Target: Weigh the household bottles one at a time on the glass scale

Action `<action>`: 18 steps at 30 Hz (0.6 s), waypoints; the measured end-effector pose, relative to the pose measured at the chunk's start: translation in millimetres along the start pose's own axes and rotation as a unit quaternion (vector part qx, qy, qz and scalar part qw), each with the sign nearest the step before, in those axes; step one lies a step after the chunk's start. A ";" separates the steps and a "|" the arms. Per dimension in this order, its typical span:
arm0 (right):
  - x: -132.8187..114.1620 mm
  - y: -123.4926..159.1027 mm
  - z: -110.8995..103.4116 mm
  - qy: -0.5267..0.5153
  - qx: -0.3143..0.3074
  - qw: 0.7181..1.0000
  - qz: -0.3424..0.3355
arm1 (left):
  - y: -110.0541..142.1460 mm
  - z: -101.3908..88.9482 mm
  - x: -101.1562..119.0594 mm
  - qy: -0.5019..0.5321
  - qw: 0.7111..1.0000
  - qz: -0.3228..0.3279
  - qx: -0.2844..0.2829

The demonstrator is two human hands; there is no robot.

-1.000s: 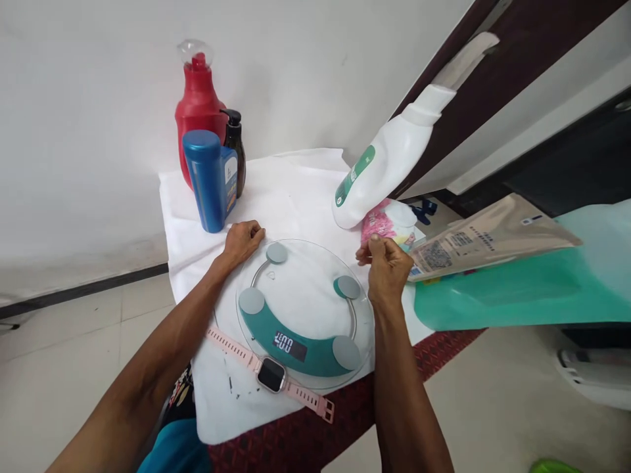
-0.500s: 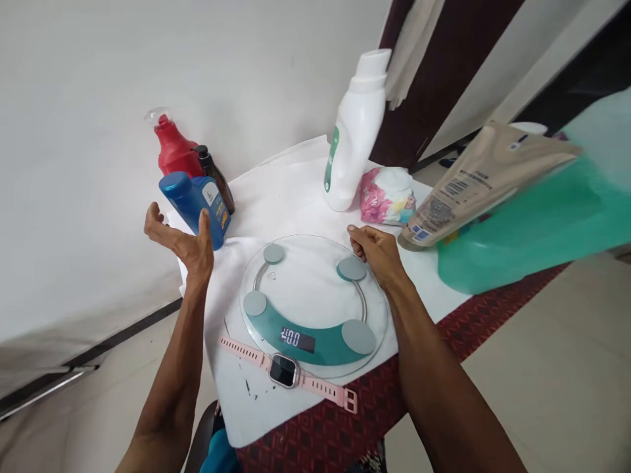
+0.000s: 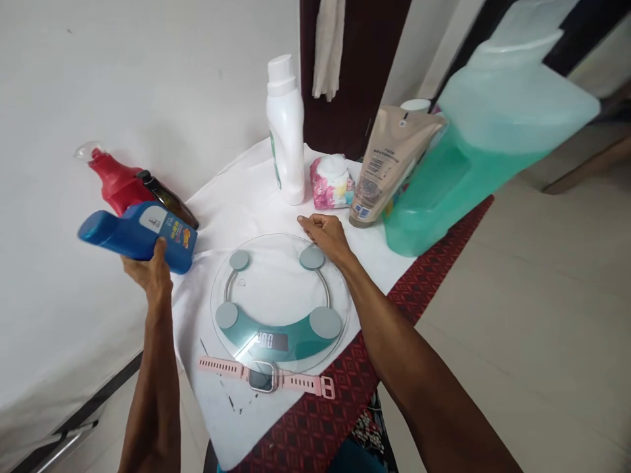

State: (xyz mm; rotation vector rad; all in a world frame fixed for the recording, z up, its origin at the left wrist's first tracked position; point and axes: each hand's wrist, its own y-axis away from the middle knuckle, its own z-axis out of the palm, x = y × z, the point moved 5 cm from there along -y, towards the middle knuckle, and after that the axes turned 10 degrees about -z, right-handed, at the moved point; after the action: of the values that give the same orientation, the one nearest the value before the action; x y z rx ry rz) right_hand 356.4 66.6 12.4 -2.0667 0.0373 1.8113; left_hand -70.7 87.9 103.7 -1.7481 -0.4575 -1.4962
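My left hand (image 3: 150,270) is wrapped round a blue bottle (image 3: 170,246), its thumb on the label side and the fingers behind. The bottle leans to the left, its cap pointing at the wall. My right hand (image 3: 328,235) is closed in a loose fist at the far right rim of a round glass bathroom scale (image 3: 269,295), with nothing visible in it. Zeros show on the scale's display, partly washed out by glare. A pink-strapped smartwatch (image 3: 262,377) lies flat along the scale's near edge.
Behind the blue bottle stand a red bottle (image 3: 121,184) and a dark pump bottle (image 3: 170,200). Farther back are a white bottle (image 3: 288,141) and a pack of wipes (image 3: 331,184). On the right stand a beige tube (image 3: 387,161) and a large green-liquid jug (image 3: 444,190).
My left hand has gone from open beside the blue bottle to gripping it, and the bottle now tilts further left. The view has turned to the right. My right hand stays closed by the scale.
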 end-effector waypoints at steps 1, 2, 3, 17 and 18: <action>-0.3 -0.1 0.1 0.000 -0.003 1.000 -0.004 | 5.5 -4.7 11.2 0.022 1.000 0.012 -0.003; -0.5 -0.3 0.3 -0.001 -0.006 1.000 -0.007 | 11.9 -8.9 24.1 0.039 0.999 0.026 -0.013; -0.5 -0.4 0.4 -0.004 -0.008 1.000 -0.010 | 19.3 -11.9 37.7 0.050 0.998 0.039 -0.031; 3.2 -4.7 1.3 -0.010 -0.002 1.000 -0.005 | 165.0 12.9 53.9 -0.033 0.931 -0.054 -0.358; 2.6 -5.0 1.2 -0.005 -0.005 1.000 -0.004 | 168.6 15.2 54.7 -0.043 0.929 -0.050 -0.364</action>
State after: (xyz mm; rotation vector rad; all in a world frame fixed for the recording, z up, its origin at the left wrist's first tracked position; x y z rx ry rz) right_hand 357.0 72.1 11.1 -2.0610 0.0172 1.8213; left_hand 71.3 -19.3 101.3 -2.3907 -0.0113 -1.8057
